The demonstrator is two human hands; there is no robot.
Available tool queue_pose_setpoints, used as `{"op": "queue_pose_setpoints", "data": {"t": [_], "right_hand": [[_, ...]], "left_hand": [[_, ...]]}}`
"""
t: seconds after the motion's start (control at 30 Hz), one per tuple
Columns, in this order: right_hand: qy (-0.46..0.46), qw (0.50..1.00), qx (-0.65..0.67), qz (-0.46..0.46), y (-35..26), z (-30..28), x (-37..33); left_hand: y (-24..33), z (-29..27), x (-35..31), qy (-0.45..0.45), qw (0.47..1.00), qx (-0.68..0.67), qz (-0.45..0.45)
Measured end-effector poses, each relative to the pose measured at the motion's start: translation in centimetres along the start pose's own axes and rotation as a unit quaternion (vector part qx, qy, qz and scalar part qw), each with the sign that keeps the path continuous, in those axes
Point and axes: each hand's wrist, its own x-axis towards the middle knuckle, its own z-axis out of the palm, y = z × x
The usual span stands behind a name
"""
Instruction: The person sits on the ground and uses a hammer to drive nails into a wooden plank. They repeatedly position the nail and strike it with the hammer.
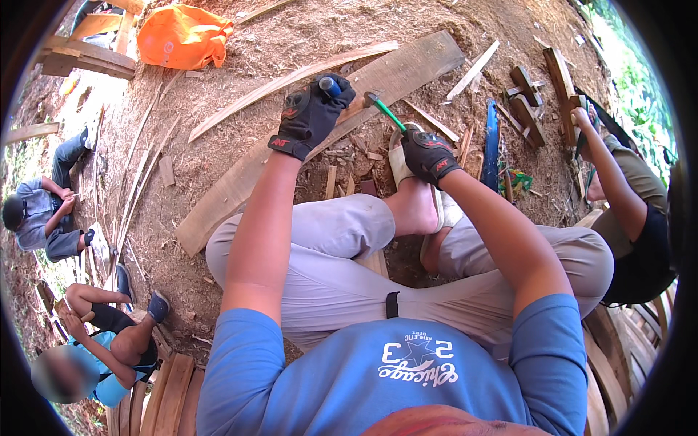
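Note:
My left hand (311,116), in a dark glove, is closed round a tool whose blue handle end (330,87) sticks out of the fist; the rest of it is hidden. My right hand (429,154), gloved too, grips the green handle of a small hammer (387,112). The hammer's head sits just right of my left fist, apart from the blue handle end. Both hands are over or beside a long wooden plank (425,71) that lies slantwise on the ground, running from far right to near left.
An orange bag (183,36) lies at the far left. Thin wood strips (291,78) and chips cover the soil. A long blue object (491,149) and wooden blocks (527,120) are at the right. Other people sit at left (43,211), lower left (120,349) and right (629,196).

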Motion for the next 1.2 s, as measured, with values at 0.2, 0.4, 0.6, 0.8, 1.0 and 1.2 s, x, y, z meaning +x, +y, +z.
{"op": "queue_pose_setpoints", "data": {"t": [0.2,0.4,0.6,0.8,1.0,1.2], "right_hand": [[0.000,1.000,0.005,-0.008,0.0,-0.2,-0.2],[-0.002,1.000,-0.007,-0.014,0.4,0.1,0.1],[0.018,0.999,-0.001,-0.031,0.7,0.5,0.3],[-0.004,1.000,-0.003,0.002,0.1,-0.1,0.1],[0.011,1.000,0.002,-0.016,0.9,0.5,0.5],[0.006,1.000,0.007,-0.013,1.0,0.9,0.8]], "left_hand": [[0.4,0.4,0.2,0.008,1.000,-0.008,0.013],[-1.2,1.2,1.1,0.012,0.999,-0.039,0.020],[-1.2,1.2,1.3,0.006,0.999,-0.036,0.022],[-0.2,1.1,1.2,-0.007,0.999,-0.028,0.021],[-0.5,1.4,1.5,-0.007,0.999,-0.033,0.039],[-0.8,1.5,1.5,-0.008,0.997,-0.067,0.034]]}}
